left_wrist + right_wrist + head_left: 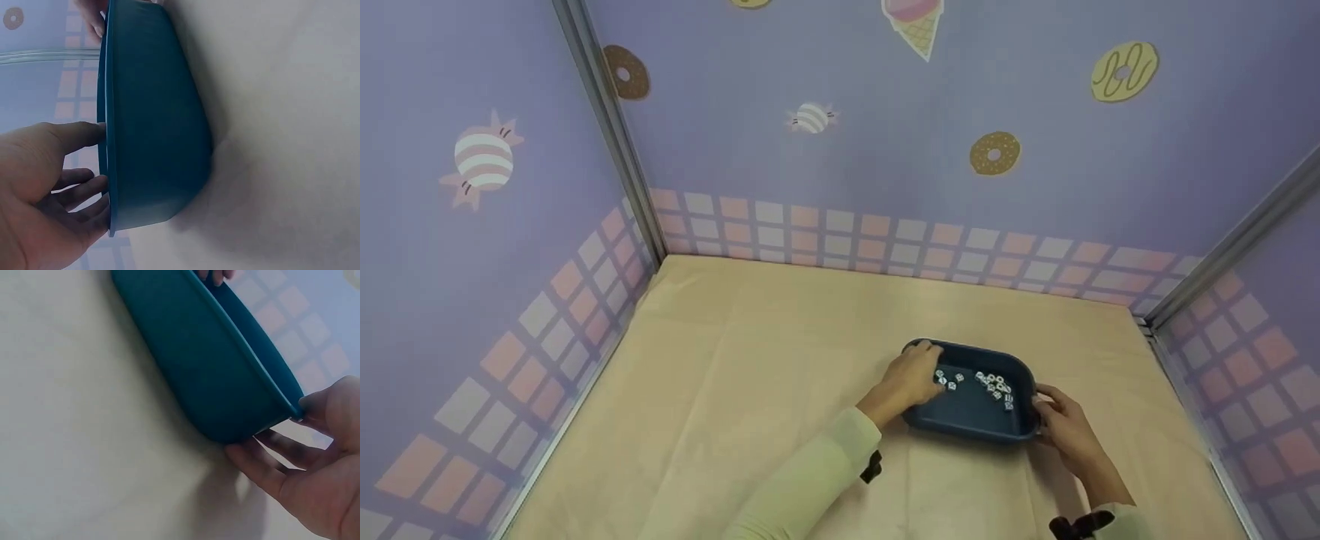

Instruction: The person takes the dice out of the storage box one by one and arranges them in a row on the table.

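A dark blue plastic tray (960,427) with rounded corners stands on the cloth-covered table, with several small white dice (996,386) inside. Most of the dice cluster toward the right side; a few lie at the left. My left hand (913,373) reaches over the tray's left end, thumb apart from the fingers (81,191). Its fingertips dip behind the rim, so their contact with dice is hidden. My right hand (1065,426) grips the tray's right end, thumb at the rim and the other fingers (261,469) against the outside, low down.
Pale cloth (780,360) covers the table around the tray. Purple walls (885,165) printed with sweets and checks enclose the back and both sides, joined by metal corner posts (611,127). A dark band (1080,525) is on the right wrist.
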